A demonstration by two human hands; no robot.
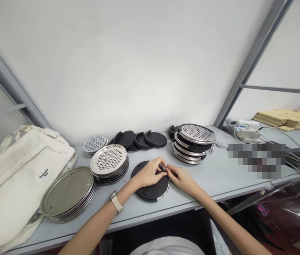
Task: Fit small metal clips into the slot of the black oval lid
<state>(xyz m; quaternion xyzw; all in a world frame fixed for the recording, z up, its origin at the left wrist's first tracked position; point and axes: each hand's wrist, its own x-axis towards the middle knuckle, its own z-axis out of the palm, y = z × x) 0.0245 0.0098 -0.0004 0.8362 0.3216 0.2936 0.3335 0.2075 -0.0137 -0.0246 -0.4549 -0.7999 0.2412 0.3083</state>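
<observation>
A black round disc lies flat on the grey table in front of me, with a pale multicoloured strip along its right edge. My left hand rests over the disc, thumb and fingers pinched on a small dark piece near the disc's upper right rim. Fingertips of my right hand meet the left fingertips there, pinched together. A tiny shiny bit shows between the two hands, too small to name. My left wrist wears a watch with a pale strap.
Perforated metal grater discs and olive-grey round plates are stacked to the left, by a cream bag. Black rings and discs lie behind. At right stand a stack of metal and black discs, small metal hooks and yellow cardboard.
</observation>
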